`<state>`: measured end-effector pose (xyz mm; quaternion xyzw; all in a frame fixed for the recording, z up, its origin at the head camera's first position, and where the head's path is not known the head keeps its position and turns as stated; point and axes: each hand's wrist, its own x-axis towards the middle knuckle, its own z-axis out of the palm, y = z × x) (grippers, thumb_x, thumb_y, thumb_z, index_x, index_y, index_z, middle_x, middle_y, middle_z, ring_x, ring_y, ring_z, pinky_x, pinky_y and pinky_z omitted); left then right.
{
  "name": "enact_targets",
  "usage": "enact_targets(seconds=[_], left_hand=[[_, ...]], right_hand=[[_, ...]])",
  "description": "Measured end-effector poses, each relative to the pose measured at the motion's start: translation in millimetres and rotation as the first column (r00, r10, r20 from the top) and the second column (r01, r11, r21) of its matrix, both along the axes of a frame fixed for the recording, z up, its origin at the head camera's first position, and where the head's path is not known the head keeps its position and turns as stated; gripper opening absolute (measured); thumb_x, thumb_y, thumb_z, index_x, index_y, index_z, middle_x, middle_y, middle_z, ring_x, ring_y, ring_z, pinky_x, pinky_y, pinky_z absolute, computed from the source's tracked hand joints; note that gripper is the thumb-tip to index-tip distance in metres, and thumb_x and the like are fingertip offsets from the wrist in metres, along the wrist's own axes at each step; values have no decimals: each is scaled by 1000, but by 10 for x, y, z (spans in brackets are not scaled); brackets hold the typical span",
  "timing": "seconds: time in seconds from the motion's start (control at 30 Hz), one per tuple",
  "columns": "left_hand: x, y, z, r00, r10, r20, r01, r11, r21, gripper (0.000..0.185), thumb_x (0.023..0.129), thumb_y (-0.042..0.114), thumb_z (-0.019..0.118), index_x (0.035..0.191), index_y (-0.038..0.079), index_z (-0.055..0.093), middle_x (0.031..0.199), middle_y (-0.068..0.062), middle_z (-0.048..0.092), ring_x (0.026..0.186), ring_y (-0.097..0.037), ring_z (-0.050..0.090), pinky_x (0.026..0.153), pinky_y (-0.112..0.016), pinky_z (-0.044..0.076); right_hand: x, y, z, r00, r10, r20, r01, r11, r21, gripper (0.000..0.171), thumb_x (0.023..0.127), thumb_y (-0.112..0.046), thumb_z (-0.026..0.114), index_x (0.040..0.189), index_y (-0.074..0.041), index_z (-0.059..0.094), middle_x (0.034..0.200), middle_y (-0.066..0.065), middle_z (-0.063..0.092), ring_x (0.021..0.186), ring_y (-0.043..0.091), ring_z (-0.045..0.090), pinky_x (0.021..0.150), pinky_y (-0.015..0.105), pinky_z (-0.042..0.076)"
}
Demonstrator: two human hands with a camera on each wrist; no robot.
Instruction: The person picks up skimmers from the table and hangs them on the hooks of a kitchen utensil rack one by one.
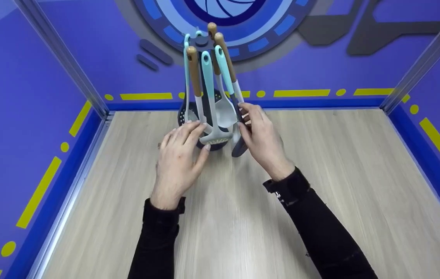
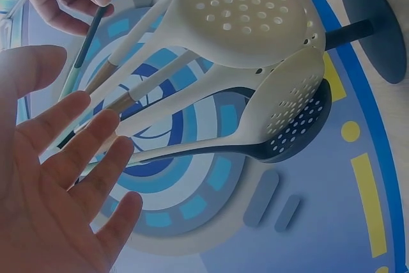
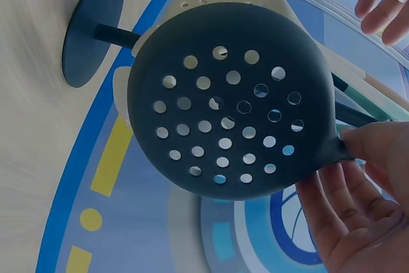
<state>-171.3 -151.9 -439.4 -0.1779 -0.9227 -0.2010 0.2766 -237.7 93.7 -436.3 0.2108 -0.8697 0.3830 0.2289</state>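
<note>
Both forearms in black sleeves reach forward over wood-grain desk [image 1: 320,174]. Left hand [image 1: 177,159]: palm down, fingers spread and straight, tips near pale slotted turner [image 1: 215,136], gripping nothing. Right hand [image 1: 262,139]: thumb and fingers pinch neck of dark skimmer [image 3: 233,100]; its perforated head hangs beside stand pole. Utensil stand [image 1: 204,77] upright at far middle of desk, round dark base [image 3: 92,27] flat on surface. On it hang several utensils, teal and wooden handles up, heads down, crowded together. Blue wall behind.
</note>
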Motion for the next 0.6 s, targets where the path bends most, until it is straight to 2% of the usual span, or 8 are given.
enact_targets(seconds=[0.33,0.6], left_hand=[[-41,13,-24,1000,0,11,0,1000,3,49,115,32,74,161,16,69,164,-7,71,154,-34,67,132,-64,51],[-62,0,-39,1000,3,9,-3,1000,7,49,114,31,76,160,16,70,163,-7,71,154,-33,67,131,-64,51]], right_hand=[[-56,-19,-28,999,24,38,-23,999,-38,53,113,1,71,164,-2,55,138,19,72,122,33,80,97,40,72],[-79,90,3,997,32,72,-28,998,-53,52,114,-3,72,164,-2,55,145,20,73,130,35,80,110,49,69]])
